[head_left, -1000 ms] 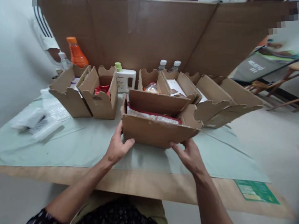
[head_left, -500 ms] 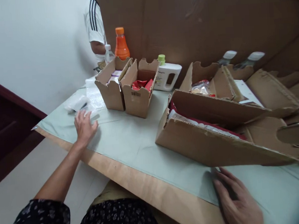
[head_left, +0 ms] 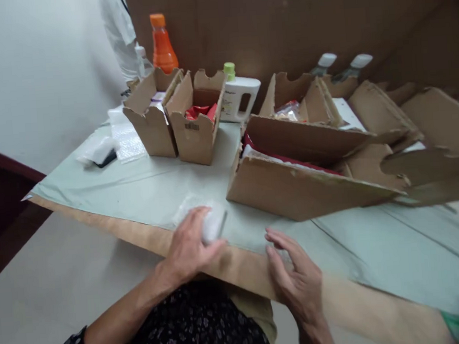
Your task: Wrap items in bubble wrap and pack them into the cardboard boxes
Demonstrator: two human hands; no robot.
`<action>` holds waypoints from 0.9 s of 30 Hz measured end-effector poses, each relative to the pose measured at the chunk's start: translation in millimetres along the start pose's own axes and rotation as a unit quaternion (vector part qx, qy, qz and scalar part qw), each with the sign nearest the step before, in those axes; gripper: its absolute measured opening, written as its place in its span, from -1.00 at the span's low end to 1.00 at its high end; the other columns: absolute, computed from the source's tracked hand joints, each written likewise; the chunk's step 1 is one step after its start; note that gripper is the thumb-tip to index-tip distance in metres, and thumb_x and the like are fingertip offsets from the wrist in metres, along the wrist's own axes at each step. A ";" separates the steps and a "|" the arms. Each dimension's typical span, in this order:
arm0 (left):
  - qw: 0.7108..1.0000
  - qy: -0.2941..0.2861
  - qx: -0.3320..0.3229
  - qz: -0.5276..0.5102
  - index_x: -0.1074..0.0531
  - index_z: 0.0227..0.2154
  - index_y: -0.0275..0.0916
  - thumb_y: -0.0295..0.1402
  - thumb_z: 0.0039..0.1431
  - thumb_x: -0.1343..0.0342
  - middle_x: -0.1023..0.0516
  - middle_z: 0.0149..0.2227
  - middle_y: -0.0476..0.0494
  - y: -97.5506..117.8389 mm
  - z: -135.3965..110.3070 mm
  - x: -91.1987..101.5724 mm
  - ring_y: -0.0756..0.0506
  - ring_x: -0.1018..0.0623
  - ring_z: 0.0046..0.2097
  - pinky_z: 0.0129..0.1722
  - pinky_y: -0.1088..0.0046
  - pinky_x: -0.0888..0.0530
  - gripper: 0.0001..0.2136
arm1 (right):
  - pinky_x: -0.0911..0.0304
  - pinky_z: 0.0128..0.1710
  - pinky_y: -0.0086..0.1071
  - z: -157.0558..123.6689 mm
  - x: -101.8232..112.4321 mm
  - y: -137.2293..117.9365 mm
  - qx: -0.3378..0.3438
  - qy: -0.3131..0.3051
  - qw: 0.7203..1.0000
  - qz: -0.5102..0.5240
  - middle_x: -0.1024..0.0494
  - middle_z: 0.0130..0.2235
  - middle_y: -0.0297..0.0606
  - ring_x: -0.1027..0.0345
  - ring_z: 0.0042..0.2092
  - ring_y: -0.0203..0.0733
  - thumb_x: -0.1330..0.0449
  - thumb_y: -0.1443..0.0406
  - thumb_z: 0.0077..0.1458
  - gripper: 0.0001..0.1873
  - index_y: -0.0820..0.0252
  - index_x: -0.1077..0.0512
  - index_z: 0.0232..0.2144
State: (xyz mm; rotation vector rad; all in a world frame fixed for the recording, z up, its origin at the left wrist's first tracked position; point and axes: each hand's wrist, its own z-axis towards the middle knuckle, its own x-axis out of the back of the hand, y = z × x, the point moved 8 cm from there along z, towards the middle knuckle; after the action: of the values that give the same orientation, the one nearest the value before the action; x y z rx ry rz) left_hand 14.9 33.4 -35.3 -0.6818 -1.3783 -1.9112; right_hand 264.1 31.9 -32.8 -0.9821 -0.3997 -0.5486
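Note:
My left hand (head_left: 191,245) is closed on a small flat white packet (head_left: 214,223) near the table's front edge. Clear plastic, perhaps bubble wrap, spreads out behind its fingers, and motion blurs the packet. To its right my right hand (head_left: 297,272) hovers at the edge with curled fingers apart, holding nothing. Ahead of it stands a long cardboard box (head_left: 301,190) with red and white contents. Farther left on the table lie a bubble-wrap sheet (head_left: 129,139) and a clear plastic bag (head_left: 96,150) beside something dark.
Two narrow cardboard bins (head_left: 154,132) stand at the back, one with a red packet (head_left: 202,112). Behind them are an orange bottle (head_left: 163,48) and a white jug (head_left: 242,97) with a green cap. More boxes (head_left: 378,109) crowd the right. A person's white sleeve (head_left: 119,33) shows at back left.
My left hand has come right and nearer from the table's left side, bringing the white packet with it. My right hand has moved left, toward it. The view has shifted.

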 end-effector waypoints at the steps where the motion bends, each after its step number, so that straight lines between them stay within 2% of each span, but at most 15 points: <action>1: 0.997 -0.040 -0.042 -0.040 -0.25 0.26 -0.25 -0.24 0.14 -0.29 -0.46 0.25 -0.39 24.2 -6.9 -11.0 -0.29 -0.54 0.21 0.12 0.12 -0.58 -0.35 | -0.49 0.04 -0.19 -0.8 -0.2 -1.9 0.000 0.010 1.000 0.006 -0.68 0.00 -0.16 -0.60 0.01 -0.08 -0.21 0.30 0.31 -0.79 0.12 -0.56 -0.03; 3: 0.987 -0.090 -0.100 -0.090 -0.22 0.31 -0.21 -0.26 0.19 -0.27 -0.37 0.34 -0.39 55.5 -18.8 -18.7 -0.28 -0.45 0.31 0.21 0.10 -0.53 -0.35 | -0.50 0.01 -0.20 -4.4 11.0 3.7 -0.026 0.052 0.998 0.001 -0.67 0.01 -0.14 -0.58 0.04 -0.08 -0.20 0.33 0.32 -0.79 0.12 -0.54 -0.03; 4: 0.985 -0.089 -0.110 -0.095 -0.26 0.28 -0.19 -0.28 0.23 -0.24 -0.38 0.33 -0.36 59.9 -21.5 -15.6 -0.27 -0.45 0.31 0.23 0.09 -0.53 -0.42 | -0.51 -0.01 -0.19 -7.3 19.0 7.4 -0.040 0.070 0.997 -0.004 -0.67 0.01 -0.14 -0.57 0.05 -0.08 -0.20 0.35 0.32 -0.79 0.12 -0.54 -0.03; 5: 0.988 -0.070 -0.106 -0.086 -0.31 0.24 -0.17 -0.31 0.27 -0.19 -0.41 0.30 -0.33 56.9 -21.5 -9.2 -0.25 -0.47 0.29 0.22 0.07 -0.53 -0.51 | -0.51 -0.01 -0.19 -10.5 26.7 9.6 -0.047 0.082 0.995 -0.008 -0.67 0.01 -0.13 -0.57 0.05 -0.08 -0.20 0.36 0.32 -0.79 0.12 -0.54 -0.03; 7: 0.996 0.008 -0.078 -0.033 -0.40 0.16 -0.16 -0.33 0.33 -0.14 -0.49 0.19 -0.29 36.4 -16.9 8.9 -0.25 -0.52 0.21 0.19 0.03 -0.53 -0.64 | -0.50 0.02 -0.15 -15.6 36.0 6.7 -0.039 0.086 0.995 -0.019 -0.66 0.02 -0.13 -0.56 0.05 -0.07 -0.21 0.37 0.31 -0.77 0.12 -0.53 -0.02; 9: 0.995 0.082 -0.046 0.045 -0.42 0.14 -0.20 -0.27 0.33 -0.15 -0.50 0.14 -0.33 10.2 -11.8 23.0 -0.30 -0.52 0.18 0.19 -0.04 -0.51 -0.64 | -0.47 0.08 -0.09 -17.3 32.9 -5.7 -0.012 0.070 0.997 -0.028 -0.64 0.04 -0.13 -0.54 0.07 -0.06 -0.21 0.39 0.30 -0.73 0.10 -0.51 0.02; 11: 0.989 0.097 -0.016 0.110 -0.35 0.22 -0.27 -0.18 0.28 -0.19 -0.47 0.18 -0.42 -12.9 -7.2 22.6 -0.39 -0.47 0.21 0.20 -0.13 -0.45 -0.50 | -0.42 0.14 -0.05 -15.0 13.9 -24.1 0.027 0.026 0.999 -0.038 -0.60 0.10 -0.10 -0.49 0.13 -0.04 -0.21 0.37 0.31 -0.70 0.09 -0.49 0.07; 14: 0.986 0.040 0.020 0.158 -0.24 0.31 -0.38 -0.15 0.24 -0.19 -0.44 0.20 -0.51 -35.3 -3.3 2.6 -0.47 -0.41 0.23 0.20 -0.19 -0.40 -0.34 | -0.33 0.20 0.05 -10.5 -32.5 -43.8 0.072 -0.086 0.990 -0.087 -0.41 0.30 -0.03 -0.29 0.31 0.09 -0.21 0.27 0.32 -0.66 0.08 -0.48 0.12; 16: 0.986 0.023 0.026 0.161 -0.25 0.30 -0.38 -0.19 0.24 -0.17 -0.50 0.12 -0.47 -40.0 -3.7 -8.3 -0.43 -0.45 0.17 0.17 -0.13 -0.42 -0.37 | -0.29 0.20 0.13 -9.7 -53.4 -37.2 0.060 -0.134 0.977 -0.153 -0.28 0.39 0.02 -0.14 0.39 0.22 -0.22 0.22 0.31 -0.65 0.07 -0.51 0.11; 17: 0.987 0.025 0.028 0.154 -0.27 0.29 -0.37 -0.22 0.25 -0.15 -0.54 0.05 -0.43 -40.8 -4.4 -11.1 -0.39 -0.47 0.11 0.15 -0.09 -0.44 -0.40 | -0.28 0.18 0.16 -9.7 -56.2 -27.6 0.038 -0.137 0.972 -0.189 -0.27 0.39 0.05 -0.12 0.40 0.27 -0.22 0.22 0.30 -0.66 0.08 -0.53 0.10; 19: 0.990 0.040 0.035 0.133 -0.30 0.27 -0.33 -0.28 0.25 -0.13 -0.58 -0.11 -0.31 -41.9 -6.3 -12.5 -0.31 -0.51 -0.03 0.07 0.00 -0.48 -0.45 | -0.30 0.13 0.17 -11.7 -47.2 -3.2 -0.018 -0.110 0.964 -0.243 -0.32 0.34 0.11 -0.20 0.34 0.31 -0.19 0.22 0.32 -0.70 0.11 -0.56 0.05; 22: 0.993 0.059 0.039 0.095 -0.30 0.27 -0.30 -0.33 0.24 -0.10 -0.56 -0.24 -0.20 -42.5 -8.6 -9.7 -0.24 -0.52 -0.15 0.01 0.06 -0.49 -0.47 | -0.32 0.08 0.07 -20.1 -21.9 24.0 -0.072 -0.053 0.961 -0.260 -0.46 0.22 0.06 -0.36 0.20 0.18 -0.12 0.23 0.37 -0.71 0.13 -0.57 0.01; 24: 0.995 0.063 0.036 0.073 -0.30 0.27 -0.29 -0.33 0.23 -0.09 -0.56 -0.25 -0.17 -42.4 -8.9 -6.8 -0.21 -0.54 -0.17 0.01 0.07 -0.48 -0.46 | -0.32 0.07 0.01 -25.8 -12.6 29.3 -0.072 -0.038 0.964 -0.253 -0.54 0.13 -0.03 -0.40 0.14 0.09 -0.08 0.25 0.37 -0.71 0.11 -0.56 -0.01; 27: 0.996 0.049 0.049 0.055 -0.27 0.30 -0.26 -0.31 0.21 -0.11 -0.56 -0.25 -0.14 -45.6 -7.7 -2.7 -0.19 -0.55 -0.18 0.02 0.09 -0.49 -0.42 | -0.29 0.07 -0.02 -30.8 -10.0 27.4 -0.062 -0.040 0.966 -0.247 -0.58 0.05 -0.08 -0.41 0.09 0.05 -0.08 0.28 0.37 -0.72 0.10 -0.55 -0.02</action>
State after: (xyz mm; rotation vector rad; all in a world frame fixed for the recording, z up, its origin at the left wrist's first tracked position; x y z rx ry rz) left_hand -18.9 36.3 -67.0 -0.5958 -1.3357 -1.7544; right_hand 274.9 19.9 -72.0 -1.0291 -0.6976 -0.9964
